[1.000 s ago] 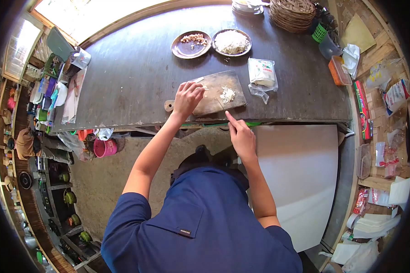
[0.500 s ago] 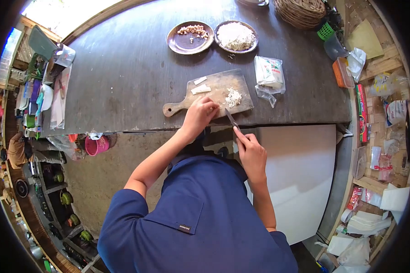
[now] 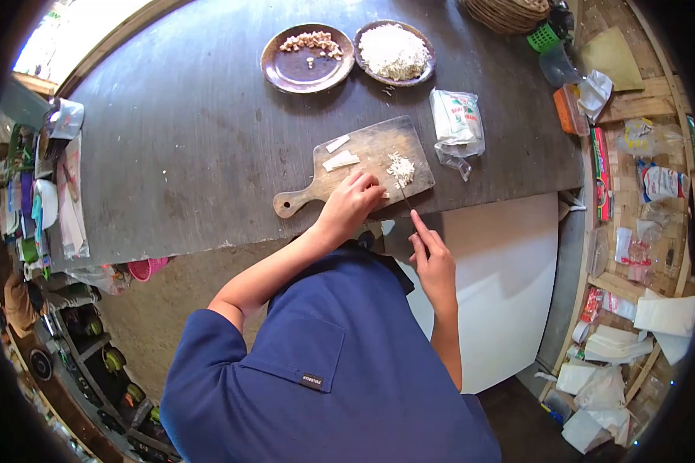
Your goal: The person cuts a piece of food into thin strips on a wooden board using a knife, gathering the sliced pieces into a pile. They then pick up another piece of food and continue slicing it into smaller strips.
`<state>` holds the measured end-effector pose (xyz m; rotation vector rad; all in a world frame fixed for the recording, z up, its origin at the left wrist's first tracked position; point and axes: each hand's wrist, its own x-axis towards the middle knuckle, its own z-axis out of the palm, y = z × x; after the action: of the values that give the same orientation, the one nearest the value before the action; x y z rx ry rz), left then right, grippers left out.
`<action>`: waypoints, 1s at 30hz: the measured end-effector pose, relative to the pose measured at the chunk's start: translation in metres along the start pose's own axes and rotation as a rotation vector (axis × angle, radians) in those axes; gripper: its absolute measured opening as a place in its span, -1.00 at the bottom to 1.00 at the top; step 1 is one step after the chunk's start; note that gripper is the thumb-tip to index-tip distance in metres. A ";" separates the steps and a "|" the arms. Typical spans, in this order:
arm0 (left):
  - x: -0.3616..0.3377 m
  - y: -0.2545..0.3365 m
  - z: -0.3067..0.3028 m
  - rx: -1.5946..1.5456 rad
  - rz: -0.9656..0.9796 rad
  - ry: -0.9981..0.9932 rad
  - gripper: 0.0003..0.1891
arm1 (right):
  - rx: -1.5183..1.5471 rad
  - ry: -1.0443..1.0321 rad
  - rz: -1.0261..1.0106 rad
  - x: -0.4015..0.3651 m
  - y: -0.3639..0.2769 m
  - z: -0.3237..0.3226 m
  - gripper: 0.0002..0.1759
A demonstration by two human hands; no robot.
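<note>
On the wooden cutting board (image 3: 372,147), my left hand (image 3: 354,202) has its fingers bent together over a small pale piece near the front edge. My right hand (image 3: 434,264) grips a knife (image 3: 406,198), index finger along its back, the blade beside my left fingertips. A small heap of pale slivers (image 3: 401,169) lies by the blade. Two larger white pieces, a thin one (image 3: 337,143) and a wider one (image 3: 341,160), rest left of the heap. Behind the board stand a plate with brown chunks (image 3: 307,72) and a plate piled with white slivers (image 3: 394,52).
A white plastic packet (image 3: 457,119) lies right of the board on the dark table (image 3: 185,147). An orange container (image 3: 570,110) and a green basket (image 3: 544,36) stand at the right edge. Left are packed utensils and a plastic sheet (image 3: 72,197).
The view has shifted and turned slightly. The knife blade now points more up and left beside the sliver heap, and my left hand is still on the board.
</note>
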<state>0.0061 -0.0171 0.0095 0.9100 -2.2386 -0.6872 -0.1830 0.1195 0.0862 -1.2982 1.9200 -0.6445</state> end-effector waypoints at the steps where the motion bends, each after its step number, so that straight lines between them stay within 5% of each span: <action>1: 0.001 -0.002 0.000 -0.010 0.005 -0.008 -0.85 | -0.017 0.007 0.016 -0.005 -0.001 0.005 -0.46; 12: 0.010 -0.021 -0.012 0.150 0.242 -0.286 -0.58 | -0.202 0.184 0.039 -0.011 -0.015 0.059 -0.38; 30: 0.000 -0.035 -0.012 0.202 0.436 -0.285 -0.38 | -0.295 0.217 0.187 -0.027 -0.045 0.077 -0.31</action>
<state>0.0289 -0.0416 -0.0054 0.4004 -2.6779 -0.4117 -0.0904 0.1268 0.0798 -1.2430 2.3522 -0.4321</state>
